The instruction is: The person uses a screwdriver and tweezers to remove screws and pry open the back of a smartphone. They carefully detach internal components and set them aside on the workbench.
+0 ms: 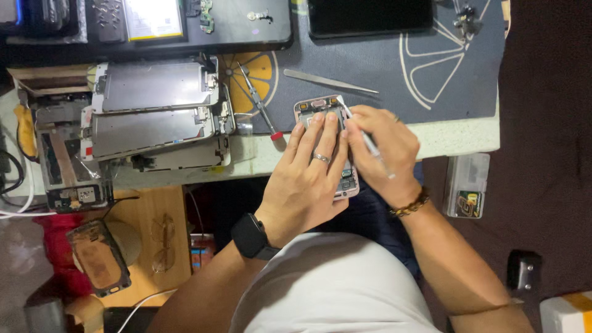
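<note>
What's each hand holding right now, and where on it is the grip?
The left hand lies flat on the opened phone, pinning its middle. The right hand grips a thin metal tool around mid-shaft, its tip at the phone's upper edge.

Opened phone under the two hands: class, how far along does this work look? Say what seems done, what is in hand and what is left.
Done: the opened phone has its screen off, insides showing. In hand: the left hand presses flat on it while the right hand works a thin tool inside it. Left: it lies open, with the tweezers and red-tipped screwdriver out on the mat.
</note>
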